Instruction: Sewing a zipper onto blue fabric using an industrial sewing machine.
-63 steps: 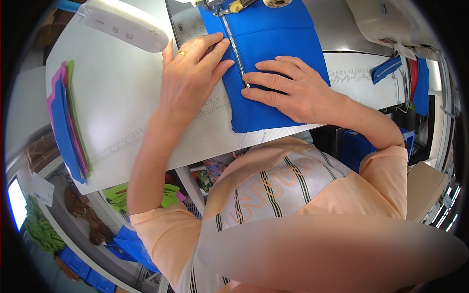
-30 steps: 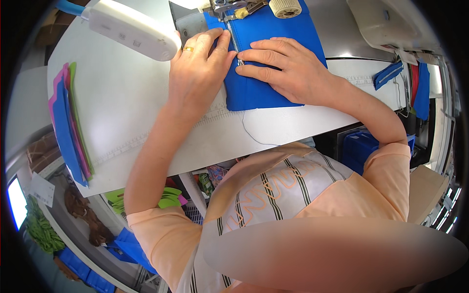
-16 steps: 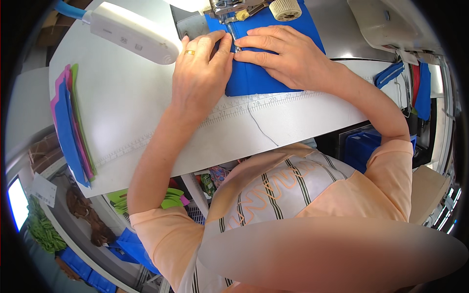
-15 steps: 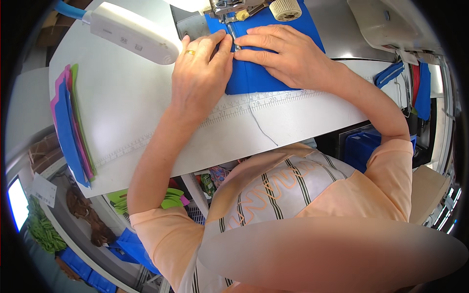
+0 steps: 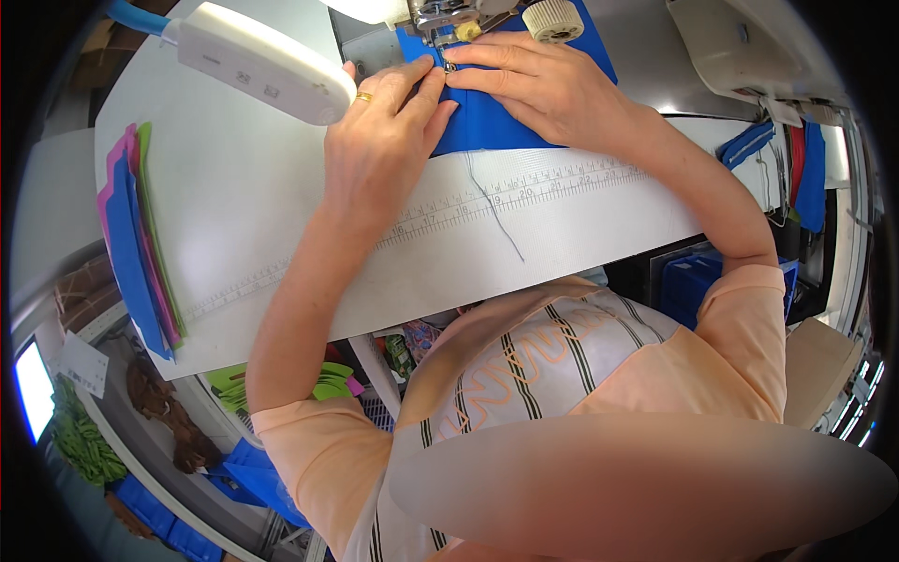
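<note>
A piece of blue cloth [image 5: 496, 131] lies on the sewing machine bed, its far part under the needle area of the sewing machine [image 5: 445, 19]. My left hand [image 5: 384, 126], with a ring on one finger, rests on the cloth's left edge, fingers stretched out and low. From the right, my right hand [image 5: 552, 89] lies on the cloth with its fingers extended toward the needle. Between the fingertips of both hands shows a small shiny metal piece [image 5: 449, 67], partly hidden, which looks like a zipper pull. A loose thread [image 5: 496, 211] trails off the cloth's near edge.
A printed ruler strip [image 5: 524, 187] runs across the white table [image 5: 234, 206]. A white lamp head [image 5: 262, 61] hangs at the upper left. Colored cloth pieces [image 5: 140, 244] lie at the left edge. Blue zippered pieces [image 5: 746, 143] hang at the right. A blue bin [image 5: 684, 281] stands below.
The blue cloth has moved away from me, toward the machine, with both hands moving slightly along with it. The metal piece sits closer to the needle, and the thread's end has shifted up.
</note>
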Demonstrator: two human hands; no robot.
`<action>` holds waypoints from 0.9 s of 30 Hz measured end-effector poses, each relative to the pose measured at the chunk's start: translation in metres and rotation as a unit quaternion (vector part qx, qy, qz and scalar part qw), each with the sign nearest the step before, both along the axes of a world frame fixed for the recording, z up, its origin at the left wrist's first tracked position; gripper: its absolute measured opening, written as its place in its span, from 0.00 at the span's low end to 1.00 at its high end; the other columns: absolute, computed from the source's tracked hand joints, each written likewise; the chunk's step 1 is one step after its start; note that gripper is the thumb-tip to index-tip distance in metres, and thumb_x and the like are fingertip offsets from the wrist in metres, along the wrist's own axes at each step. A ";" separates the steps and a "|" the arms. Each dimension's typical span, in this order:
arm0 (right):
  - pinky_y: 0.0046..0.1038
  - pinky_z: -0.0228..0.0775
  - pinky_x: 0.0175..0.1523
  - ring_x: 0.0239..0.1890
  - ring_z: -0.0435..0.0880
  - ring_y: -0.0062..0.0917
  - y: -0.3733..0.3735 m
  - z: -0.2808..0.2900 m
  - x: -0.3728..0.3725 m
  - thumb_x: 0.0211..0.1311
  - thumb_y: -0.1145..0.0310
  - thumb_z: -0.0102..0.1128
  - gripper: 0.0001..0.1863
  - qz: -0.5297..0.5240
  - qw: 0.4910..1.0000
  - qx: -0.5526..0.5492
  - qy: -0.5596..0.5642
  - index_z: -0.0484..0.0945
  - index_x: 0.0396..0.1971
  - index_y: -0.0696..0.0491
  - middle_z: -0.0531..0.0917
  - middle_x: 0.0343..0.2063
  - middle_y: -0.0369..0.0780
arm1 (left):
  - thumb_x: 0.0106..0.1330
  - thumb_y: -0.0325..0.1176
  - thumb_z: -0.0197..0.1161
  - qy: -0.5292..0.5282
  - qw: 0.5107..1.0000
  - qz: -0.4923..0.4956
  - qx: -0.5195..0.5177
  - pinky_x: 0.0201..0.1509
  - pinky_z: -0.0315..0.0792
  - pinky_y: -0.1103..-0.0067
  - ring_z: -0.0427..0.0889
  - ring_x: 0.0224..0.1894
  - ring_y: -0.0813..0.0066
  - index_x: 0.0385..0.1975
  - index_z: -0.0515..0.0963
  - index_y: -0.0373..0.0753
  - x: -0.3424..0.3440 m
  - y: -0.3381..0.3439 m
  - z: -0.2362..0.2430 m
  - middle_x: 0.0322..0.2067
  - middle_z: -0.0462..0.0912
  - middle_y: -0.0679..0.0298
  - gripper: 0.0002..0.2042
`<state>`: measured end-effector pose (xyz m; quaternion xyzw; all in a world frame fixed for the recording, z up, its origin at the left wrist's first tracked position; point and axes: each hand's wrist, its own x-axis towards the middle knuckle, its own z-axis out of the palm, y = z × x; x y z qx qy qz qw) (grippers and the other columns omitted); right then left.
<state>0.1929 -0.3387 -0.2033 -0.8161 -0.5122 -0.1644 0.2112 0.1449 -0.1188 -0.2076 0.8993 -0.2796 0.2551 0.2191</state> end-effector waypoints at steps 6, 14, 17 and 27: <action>0.17 0.71 0.46 0.38 0.80 0.14 -0.024 0.027 -0.002 0.63 0.64 0.61 0.14 -0.139 0.807 0.175 0.547 0.81 0.46 0.53 0.83 0.40 0.36 | 0.58 0.33 0.68 0.003 1.000 0.010 0.011 0.62 0.61 0.54 0.82 0.42 0.69 0.42 0.83 0.42 0.005 0.002 0.001 0.45 0.82 0.67 0.12; 0.21 0.71 0.47 0.41 0.80 0.19 -0.007 0.012 0.016 0.62 0.63 0.62 0.15 0.010 0.942 0.158 0.295 0.81 0.46 0.53 0.83 0.43 0.35 | 0.57 0.33 0.68 -0.010 1.000 0.000 0.028 0.62 0.62 0.54 0.82 0.40 0.71 0.42 0.83 0.43 0.006 0.003 -0.001 0.42 0.83 0.67 0.12; 0.29 0.70 0.53 0.50 0.77 0.28 0.005 -0.003 -0.001 0.60 0.62 0.61 0.15 -0.065 0.998 0.006 0.016 0.82 0.45 0.50 0.82 0.46 0.33 | 0.57 0.35 0.69 -0.007 1.000 -0.008 0.002 0.62 0.62 0.54 0.82 0.40 0.70 0.42 0.83 0.45 0.002 0.002 -0.001 0.43 0.83 0.67 0.12; 0.29 0.72 0.51 0.48 0.78 0.26 0.008 -0.001 0.007 0.60 0.62 0.61 0.14 -0.096 0.994 -0.014 -0.046 0.82 0.45 0.47 0.84 0.42 0.35 | 0.60 0.35 0.66 0.007 1.000 0.020 0.018 0.63 0.61 0.52 0.82 0.41 0.69 0.44 0.83 0.45 0.013 0.003 0.000 0.44 0.82 0.67 0.12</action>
